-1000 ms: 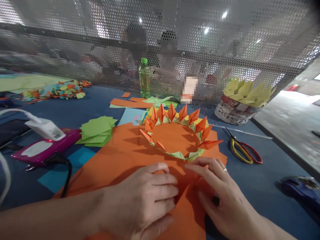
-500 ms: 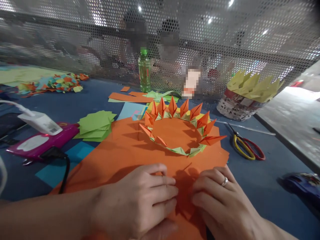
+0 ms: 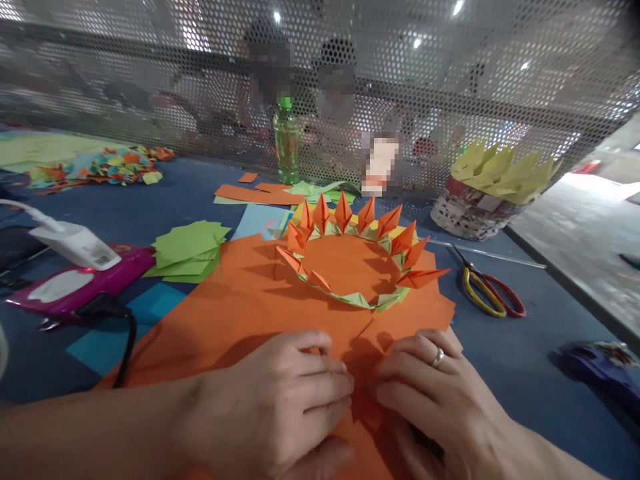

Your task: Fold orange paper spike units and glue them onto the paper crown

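Note:
My left hand (image 3: 295,400) rests low over orange paper, its fingers curled and the thumb tucked beneath. Facing it, my right hand (image 3: 425,393), with a silver ring on one finger, has its fingers bent inward. Between the fingertips a darker, shaded piece of orange paper (image 3: 367,400) shows, mostly covered by the hands. Both hands appear to grip it. Just beyond lies a folded-paper ring (image 3: 356,300) of pale green with several orange points standing out around it. It sits on large orange paper sheets (image 3: 240,293).
Scissors (image 3: 487,293) lie to the right, near a paper-covered pot (image 3: 467,210) with yellow points. At left are green paper squares (image 3: 190,250), a magenta power strip (image 3: 85,283) with a white charger (image 3: 75,243), and paper scraps (image 3: 110,167). A green bottle (image 3: 286,150) stands before perforated metal.
My right hand has shifted slightly left, towards my left hand, and its thumb sits farther from the fingers. The view has moved a little; the paper ring stays in place.

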A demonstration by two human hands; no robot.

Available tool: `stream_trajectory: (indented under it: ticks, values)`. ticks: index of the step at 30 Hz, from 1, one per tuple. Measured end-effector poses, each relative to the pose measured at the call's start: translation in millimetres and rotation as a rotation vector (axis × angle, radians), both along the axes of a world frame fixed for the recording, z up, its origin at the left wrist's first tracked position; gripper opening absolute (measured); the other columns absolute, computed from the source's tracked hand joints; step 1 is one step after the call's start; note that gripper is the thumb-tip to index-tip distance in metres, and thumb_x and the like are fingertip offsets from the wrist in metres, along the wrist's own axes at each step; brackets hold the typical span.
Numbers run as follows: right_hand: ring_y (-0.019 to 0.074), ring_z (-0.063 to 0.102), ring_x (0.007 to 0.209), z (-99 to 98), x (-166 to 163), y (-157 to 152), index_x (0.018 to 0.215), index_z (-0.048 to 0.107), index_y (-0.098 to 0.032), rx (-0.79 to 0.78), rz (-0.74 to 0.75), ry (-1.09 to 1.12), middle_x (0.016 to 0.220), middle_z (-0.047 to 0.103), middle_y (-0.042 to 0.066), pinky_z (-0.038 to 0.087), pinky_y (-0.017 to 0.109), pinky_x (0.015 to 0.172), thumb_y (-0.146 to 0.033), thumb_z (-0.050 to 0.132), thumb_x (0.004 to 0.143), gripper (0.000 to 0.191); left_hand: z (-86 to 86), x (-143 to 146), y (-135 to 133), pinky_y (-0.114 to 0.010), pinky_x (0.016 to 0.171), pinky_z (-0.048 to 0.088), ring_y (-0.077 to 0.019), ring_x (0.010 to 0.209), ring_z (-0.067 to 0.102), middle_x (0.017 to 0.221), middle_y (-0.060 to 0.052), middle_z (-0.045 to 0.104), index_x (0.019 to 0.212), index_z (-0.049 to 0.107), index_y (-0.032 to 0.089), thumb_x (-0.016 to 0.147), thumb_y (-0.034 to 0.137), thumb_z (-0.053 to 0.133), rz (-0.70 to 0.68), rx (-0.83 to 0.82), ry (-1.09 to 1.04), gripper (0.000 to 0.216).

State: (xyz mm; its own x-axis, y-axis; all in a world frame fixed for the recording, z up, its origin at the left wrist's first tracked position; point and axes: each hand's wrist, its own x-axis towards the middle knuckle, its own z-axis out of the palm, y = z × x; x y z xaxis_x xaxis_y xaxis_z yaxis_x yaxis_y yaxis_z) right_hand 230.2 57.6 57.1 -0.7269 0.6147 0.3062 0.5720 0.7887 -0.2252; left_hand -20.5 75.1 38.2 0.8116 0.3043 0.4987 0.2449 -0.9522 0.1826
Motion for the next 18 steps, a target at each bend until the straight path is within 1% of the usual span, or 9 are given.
stream_trajectory:
  ticks: [4,5,7,10,13,15,18]
  values:
    - [0.0186,0.06,0.075,0.8,-3,-1,0.083,0.064,-0.022,-0.017,-0.031,0.011,0.075,0.067,0.0,0.04,0.036,0.07,-0.02,0.064,0.085,0.003,1.2,0,0,-0.041,0.093,0.05,-0.0234,0.08,0.071,0.09,-0.01,0.076,0.102,0.072,0.018,0.098,0.029,0.054,0.001,-0.023,0.01,0.021]
    - [0.0182,0.059,0.074,0.3,-4,-1,0.081,0.063,-0.022,-0.034,-0.029,0.027,0.072,0.066,0.0,0.04,0.036,0.068,-0.021,0.065,0.086,0.005,1.3,0,0,-0.041,0.093,0.051,-0.0235,0.08,0.071,0.091,-0.01,0.077,0.101,0.072,0.018,0.098,0.029,0.055,-0.001,-0.028,0.013,0.02]
    - [0.0172,0.058,0.073,-0.5,-4,0,0.076,0.061,-0.022,-0.102,-0.045,0.063,0.072,0.065,0.0,0.04,0.034,0.068,-0.023,0.066,0.087,0.012,1.3,0,0,-0.041,0.092,0.051,-0.0236,0.08,0.071,0.091,-0.011,0.077,0.1,0.073,0.019,0.098,0.029,0.056,0.0,-0.035,0.011,0.019]
    - [0.0152,0.057,0.072,-1.0,-3,1,0.073,0.058,-0.022,-0.257,-0.099,0.116,0.073,0.064,-0.002,0.042,0.032,0.069,-0.025,0.072,0.087,0.019,0.8,0,0,-0.04,0.092,0.051,-0.0238,0.081,0.072,0.091,-0.011,0.077,0.1,0.073,0.019,0.098,0.029,0.057,-0.004,-0.039,0.005,0.019]
    - [0.0143,0.056,0.072,-2.8,-2,1,0.076,0.06,-0.022,-0.36,-0.144,0.145,0.074,0.065,-0.003,0.043,0.03,0.07,-0.021,0.071,0.087,0.016,0.4,0,0,-0.042,0.093,0.05,-0.0245,0.083,0.072,0.093,-0.011,0.077,0.103,0.072,0.017,0.099,0.028,0.055,-0.016,-0.043,0.008,0.021]
    - [0.0143,0.057,0.073,-5.8,-1,0,0.078,0.061,-0.022,-0.371,-0.169,0.149,0.075,0.065,-0.003,0.042,0.03,0.071,-0.017,0.069,0.087,0.013,0.4,-1,0,-0.042,0.095,0.05,-0.0247,0.083,0.072,0.093,-0.012,0.077,0.104,0.072,0.017,0.099,0.028,0.054,-0.012,-0.045,0.007,0.022]
    - [0.0141,0.057,0.071,-11.9,-1,-1,0.077,0.06,-0.023,-0.347,-0.21,0.154,0.073,0.064,-0.003,0.041,0.03,0.069,-0.015,0.067,0.086,0.014,1.0,-1,-2,-0.042,0.094,0.05,-0.0244,0.082,0.072,0.092,-0.011,0.077,0.103,0.072,0.018,0.099,0.027,0.055,0.002,-0.052,-0.001,0.02]
